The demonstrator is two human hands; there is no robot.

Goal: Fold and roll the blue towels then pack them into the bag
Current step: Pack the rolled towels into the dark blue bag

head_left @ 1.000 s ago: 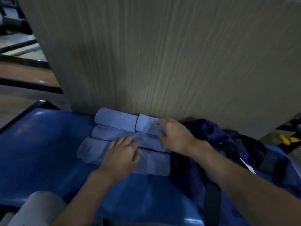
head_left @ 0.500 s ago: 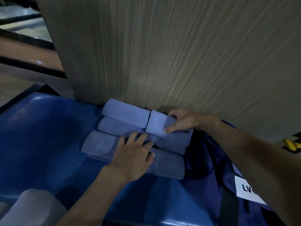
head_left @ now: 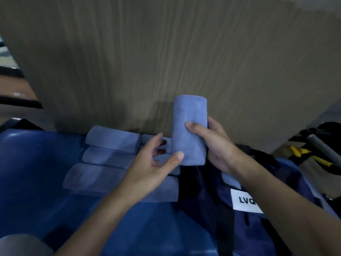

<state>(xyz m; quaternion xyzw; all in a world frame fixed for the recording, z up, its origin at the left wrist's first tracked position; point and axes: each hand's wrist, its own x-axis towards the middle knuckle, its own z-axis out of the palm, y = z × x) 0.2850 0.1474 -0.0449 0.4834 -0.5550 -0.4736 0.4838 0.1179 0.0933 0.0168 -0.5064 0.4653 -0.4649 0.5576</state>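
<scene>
One rolled blue towel (head_left: 189, 130) stands upright in the air. The right hand (head_left: 215, 146) grips it round the middle, and the left hand (head_left: 151, 165) touches its lower edge with the thumb. Three more towel rolls (head_left: 110, 139) lie flat in rows on the blue surface (head_left: 36, 172), touching one another. The navy bag (head_left: 208, 204) lies slumped just right of them and bears a white label (head_left: 246, 201) reading "LVQ". A pale blue patch (head_left: 230, 180) inside it may be a packed towel.

Wood panel (head_left: 166, 61) walls off the back, rolled towels (head_left: 110, 139) crowd centre, bag (head_left: 212, 209) fills right, blue surface (head_left: 36, 172) on the left is bare
</scene>
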